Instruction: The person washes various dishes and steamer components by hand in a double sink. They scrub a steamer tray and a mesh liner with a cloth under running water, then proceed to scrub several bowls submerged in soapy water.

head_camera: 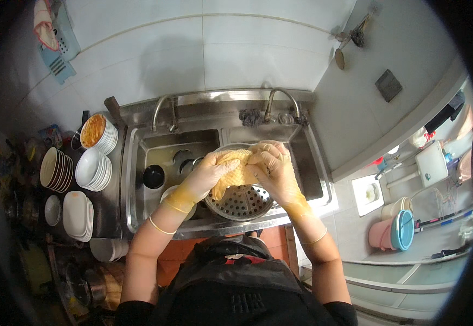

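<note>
Both my hands wear thin pale gloves, tinted yellow at the wrists. Between them is a yellow textured cloth (236, 165), possibly a rubber glove. My left hand (216, 169) pinches its left side between thumb and fingers. At its right end, my right hand (271, 163) grips it with curled fingers. Beneath the cloth, a round metal steamer tray (242, 203) with many holes rests across the middle of the double sink (132, 191); my hands and the cloth hide its far part. A black bowl (154, 176) sits in cloudy water in the left basin.
Stacked bowls (94, 169) and rectangular white plates (78, 216) stand on the left counter. Two curved taps, the left tap (157, 112) and the right tap (283, 91), rise behind the basins. A dark scrubber (249, 117) lies on the back ledge. Buckets (401, 230) stand at right.
</note>
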### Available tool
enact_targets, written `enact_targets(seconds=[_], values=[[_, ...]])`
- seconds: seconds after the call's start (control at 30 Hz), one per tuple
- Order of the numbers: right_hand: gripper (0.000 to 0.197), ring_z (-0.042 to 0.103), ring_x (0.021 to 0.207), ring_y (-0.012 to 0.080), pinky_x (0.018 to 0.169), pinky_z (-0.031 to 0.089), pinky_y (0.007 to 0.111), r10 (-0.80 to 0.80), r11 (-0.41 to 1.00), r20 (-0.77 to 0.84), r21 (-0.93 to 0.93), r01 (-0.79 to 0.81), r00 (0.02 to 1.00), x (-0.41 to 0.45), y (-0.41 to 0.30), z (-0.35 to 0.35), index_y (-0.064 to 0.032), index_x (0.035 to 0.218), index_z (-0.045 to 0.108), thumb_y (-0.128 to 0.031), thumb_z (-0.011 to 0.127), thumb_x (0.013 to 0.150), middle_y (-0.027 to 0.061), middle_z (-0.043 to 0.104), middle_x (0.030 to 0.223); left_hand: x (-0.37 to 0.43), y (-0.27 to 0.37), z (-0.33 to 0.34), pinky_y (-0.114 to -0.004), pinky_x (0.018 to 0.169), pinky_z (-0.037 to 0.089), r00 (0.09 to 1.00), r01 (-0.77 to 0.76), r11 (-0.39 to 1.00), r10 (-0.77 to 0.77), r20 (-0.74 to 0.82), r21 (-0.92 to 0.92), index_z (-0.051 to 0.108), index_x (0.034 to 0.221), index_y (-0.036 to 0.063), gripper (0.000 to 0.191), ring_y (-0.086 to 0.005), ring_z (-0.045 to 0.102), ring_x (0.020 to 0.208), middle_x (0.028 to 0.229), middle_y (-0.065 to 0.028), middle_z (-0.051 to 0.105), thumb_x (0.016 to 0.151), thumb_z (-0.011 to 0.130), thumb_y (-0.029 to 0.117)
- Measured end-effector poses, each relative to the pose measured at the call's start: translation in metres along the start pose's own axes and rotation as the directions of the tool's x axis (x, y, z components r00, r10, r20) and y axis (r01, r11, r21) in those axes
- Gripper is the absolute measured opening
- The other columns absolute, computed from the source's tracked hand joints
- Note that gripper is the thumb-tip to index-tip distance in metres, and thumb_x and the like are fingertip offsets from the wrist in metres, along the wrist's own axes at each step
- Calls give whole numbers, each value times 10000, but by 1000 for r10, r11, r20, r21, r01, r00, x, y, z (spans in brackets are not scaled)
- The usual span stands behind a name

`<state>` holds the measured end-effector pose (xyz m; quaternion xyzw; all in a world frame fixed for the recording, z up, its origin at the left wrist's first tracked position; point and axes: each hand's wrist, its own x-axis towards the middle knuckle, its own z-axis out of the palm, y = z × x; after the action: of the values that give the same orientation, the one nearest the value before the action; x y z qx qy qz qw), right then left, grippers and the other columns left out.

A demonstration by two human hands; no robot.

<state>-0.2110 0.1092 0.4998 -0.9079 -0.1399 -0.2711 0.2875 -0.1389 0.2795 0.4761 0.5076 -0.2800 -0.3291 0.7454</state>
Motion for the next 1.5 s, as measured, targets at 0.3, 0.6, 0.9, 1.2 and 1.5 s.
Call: enact_targets(seconds=[0.3,0.6,0.9,1.2,1.5], values=[[182,574,894,241,795,445,379,-77,994,-63,-86,71,995,-9,1,9,-68,811,614,-47,680,642,59,632,917,-4,-5,-3,-232,810,451,997,65,998,-66,-38,-19,548,1099,-17,245,-88,553,912,1023,-47,595,880,529,93],[79,594,809,144,682,521,254,392,653,-139,738,-169,909,-28,-7,10,-41,856,560,-116,540,872,102,617,937,-19,-14,-19,-212,729,508,984,70,984,-96,-152,-166,563,1049,4,207,-113,612,804,983,-47,614,854,564,71],[95,611,730,138,623,498,242,362,924,-300,241,-297,883,9,15,-36,-57,908,569,-142,560,867,84,637,832,-17,-9,-59,-254,801,465,832,-230,967,137,-538,-109,572,905,16,233,-129,570,799,852,-32,583,722,468,-82],[276,490,521,97,415,403,229,-563,705,114,-451,548,819,-5,16,-5,-103,960,550,-94,611,691,-13,458,622,-36,30,-51,-181,416,333,916,-175,697,375,-146,695,519,1187,-18,441,-32,411,419,486,68,421,789,613,149],[163,563,613,145,498,466,275,-453,781,397,-256,570,798,-40,-2,22,-86,830,546,-109,571,671,12,528,708,-32,-11,-38,-308,441,445,885,-432,-128,131,447,893,654,915,189,236,-190,543,436,512,-61,539,685,650,244]])
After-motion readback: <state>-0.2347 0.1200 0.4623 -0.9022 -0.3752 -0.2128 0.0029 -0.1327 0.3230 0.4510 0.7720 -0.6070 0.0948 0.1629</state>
